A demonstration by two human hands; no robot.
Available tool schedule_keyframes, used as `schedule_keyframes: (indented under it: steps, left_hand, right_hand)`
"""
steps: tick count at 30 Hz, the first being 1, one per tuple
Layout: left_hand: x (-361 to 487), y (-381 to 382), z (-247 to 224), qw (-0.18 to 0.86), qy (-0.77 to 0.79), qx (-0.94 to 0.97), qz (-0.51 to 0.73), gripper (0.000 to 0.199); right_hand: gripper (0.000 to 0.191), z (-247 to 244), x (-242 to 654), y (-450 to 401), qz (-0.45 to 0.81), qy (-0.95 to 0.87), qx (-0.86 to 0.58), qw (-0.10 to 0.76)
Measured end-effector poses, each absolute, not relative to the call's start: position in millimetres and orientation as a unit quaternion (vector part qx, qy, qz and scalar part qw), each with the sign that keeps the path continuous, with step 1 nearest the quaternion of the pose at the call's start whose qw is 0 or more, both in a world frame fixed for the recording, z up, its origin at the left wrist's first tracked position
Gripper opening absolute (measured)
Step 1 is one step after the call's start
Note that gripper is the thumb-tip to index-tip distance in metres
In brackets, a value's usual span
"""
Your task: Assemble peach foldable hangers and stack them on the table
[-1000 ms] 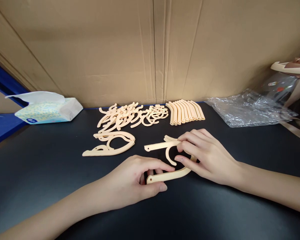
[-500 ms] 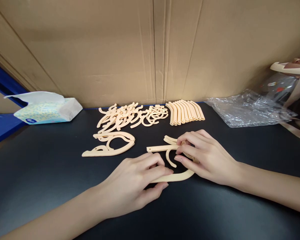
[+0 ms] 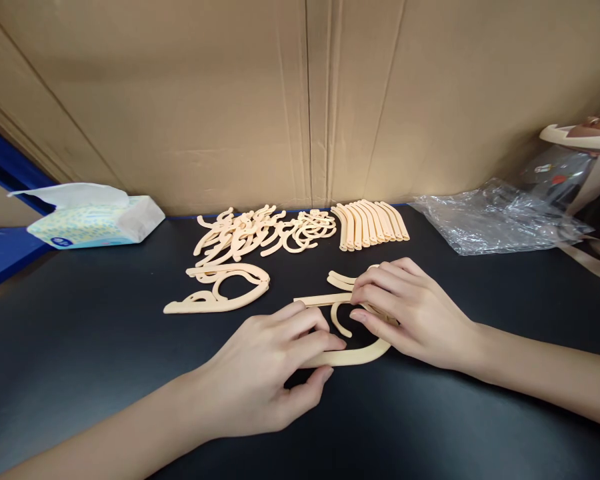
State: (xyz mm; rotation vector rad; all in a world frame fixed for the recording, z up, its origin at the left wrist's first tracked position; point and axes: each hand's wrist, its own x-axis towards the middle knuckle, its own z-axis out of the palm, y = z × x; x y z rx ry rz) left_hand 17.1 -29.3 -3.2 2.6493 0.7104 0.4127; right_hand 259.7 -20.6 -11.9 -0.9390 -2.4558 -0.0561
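A partly folded beige plastic clothes hanger (image 3: 353, 357) lies on the black tabletop between my hands. My left hand (image 3: 280, 363) has its fingers on the near arm of the hanger, with the thumb a little below it. At the other end, my right hand (image 3: 405, 307) grips the joint, its fingers bent over the hinge and hiding it. From under that hand a straight slotted arm (image 3: 320, 301) and a small curved hook piece (image 3: 341, 321) stick out to the left. Another folded hanger (image 3: 230, 303) rests to the left, apart from both hands.
Behind lie a jumbled pile of curved arms (image 3: 240, 230), a heap of hooks (image 3: 310, 230) and a neat row of slotted arms (image 3: 370, 225). A tissue pack (image 3: 95, 220) stands at left, a clear plastic bag (image 3: 500, 220) at right. A cardboard wall (image 3: 205, 100) closes the back.
My left thumb has dropped slightly away from the near arm. The slotted arm has turned a little under my right hand, and the hook piece has shifted slightly.
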Motion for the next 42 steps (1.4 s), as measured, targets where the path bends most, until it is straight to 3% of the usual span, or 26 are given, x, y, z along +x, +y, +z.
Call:
schedule_keyframes:
  steps: [6,25,42]
  left_hand:
    - [15.0,-26.1,-4.3,0.107,0.248,0.934,0.233,0.021]
    - [13.2,-22.3,-6.3,0.112,0.248,0.945,0.183,0.035]
    - [15.5,-22.1,0.6,0.104,0.241,0.958,0.118,0.047]
  right_hand:
    - [0.012,-6.7,274.9,-0.5,-0.022,-0.881,-0.367,0.299]
    - [0.018,16.8,303.2,21.7,-0.003,-0.937,-0.332,0.105]
    - [0.023,10.8,302.4,20.8,-0.057,-0.925,-0.363,0.093]
